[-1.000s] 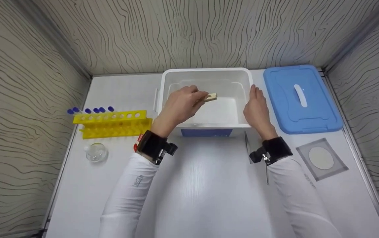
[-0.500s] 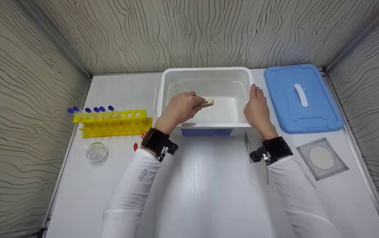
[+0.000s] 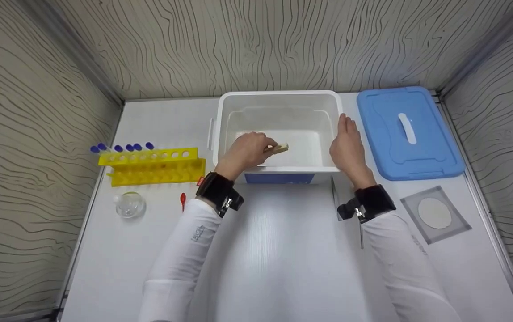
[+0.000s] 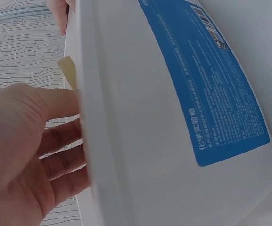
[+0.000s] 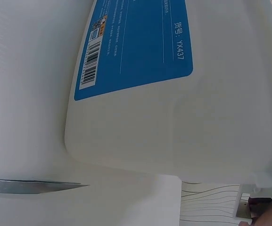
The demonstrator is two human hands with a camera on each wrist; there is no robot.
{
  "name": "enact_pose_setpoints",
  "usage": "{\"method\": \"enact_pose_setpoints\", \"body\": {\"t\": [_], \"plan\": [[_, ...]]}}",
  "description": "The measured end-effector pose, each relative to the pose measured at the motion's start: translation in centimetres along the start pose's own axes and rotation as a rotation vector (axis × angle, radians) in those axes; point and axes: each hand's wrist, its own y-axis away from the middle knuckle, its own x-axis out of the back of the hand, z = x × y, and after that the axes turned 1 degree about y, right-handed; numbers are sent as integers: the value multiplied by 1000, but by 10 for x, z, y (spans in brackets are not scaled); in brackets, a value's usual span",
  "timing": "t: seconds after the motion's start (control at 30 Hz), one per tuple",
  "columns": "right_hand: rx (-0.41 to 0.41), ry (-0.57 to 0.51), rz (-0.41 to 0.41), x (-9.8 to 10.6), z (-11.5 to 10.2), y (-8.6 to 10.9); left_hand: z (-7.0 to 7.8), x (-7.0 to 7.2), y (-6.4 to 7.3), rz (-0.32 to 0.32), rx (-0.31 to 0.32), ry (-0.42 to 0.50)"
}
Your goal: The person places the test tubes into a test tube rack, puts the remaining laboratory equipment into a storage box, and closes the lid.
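In the head view, a white plastic bin (image 3: 279, 94) stands on the tabletop (image 3: 274, 268), its blue lid (image 3: 413, 156) lying to the right. Left of it are a yellow test-tube rack (image 3: 158, 173), blue-capped tubes (image 3: 118, 148), a small clear glass vessel (image 3: 130, 205) and a red-ended item (image 3: 182, 199). To the right lie pointed tweezers (image 3: 335, 199), a thin metal rod (image 3: 362, 240) partly under the sleeve, and a grey square gauze with a white disc (image 3: 435, 213). The left hand (image 3: 248, 150) reaches over the near rim, pinching a wooden clip (image 3: 278, 149) inside the bin. The right hand (image 3: 347, 145) rests at the right rim, fingers straight and together.

In the left wrist view, the bin's labelled wall hides the left fingertips; the clip's end pokes out beside the thumb.

In the right wrist view, the tweezers' tip points toward the bin; too little skin shows at the corner to tell how the fingers lie.
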Motion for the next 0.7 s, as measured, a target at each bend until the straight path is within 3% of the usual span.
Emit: {"method": "enact_pose_setpoints", "body": {"t": [0.5, 0.7], "plan": [[20, 0, 23, -4, -3, 5, 5, -12, -1, -140, 73, 28], [18, 4, 22, -4, -4, 5, 6, -14, -2, -177, 73, 18]]}}
